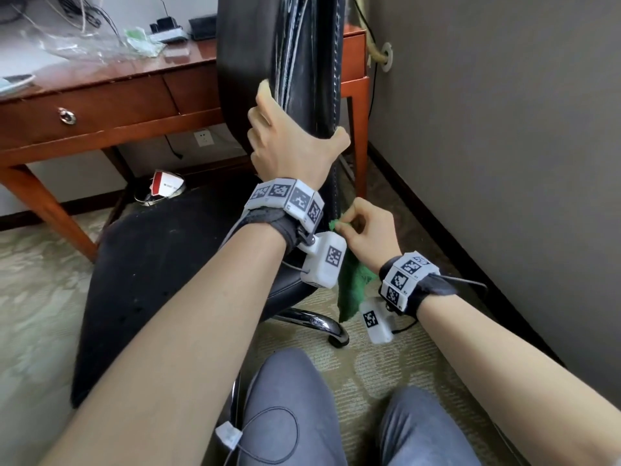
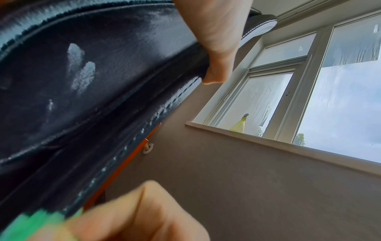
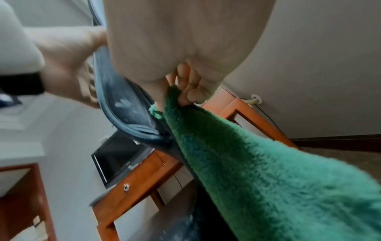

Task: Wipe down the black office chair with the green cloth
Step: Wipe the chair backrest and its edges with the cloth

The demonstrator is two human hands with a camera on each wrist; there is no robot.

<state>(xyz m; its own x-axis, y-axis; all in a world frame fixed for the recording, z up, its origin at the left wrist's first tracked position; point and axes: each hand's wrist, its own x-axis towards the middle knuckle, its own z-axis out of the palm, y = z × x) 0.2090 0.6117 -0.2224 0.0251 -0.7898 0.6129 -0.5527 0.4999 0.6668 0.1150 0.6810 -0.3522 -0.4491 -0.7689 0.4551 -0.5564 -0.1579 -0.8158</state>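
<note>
Head view, frame centre: left hand (image 1: 295, 153) grips the black office chair (image 1: 285, 62) backrest edge; right hand (image 1: 373, 230) fingers pinch the green cloth (image 1: 353, 287), seemingly touching the chair's lower edge.

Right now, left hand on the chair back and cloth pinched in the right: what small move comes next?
Probably press the green cloth flat to the chair back and stroke upward. The left hand grips its edge, steadying it; the right hand only pinches a corner low down, most cloth dangling, and pale smudges show above.
</note>
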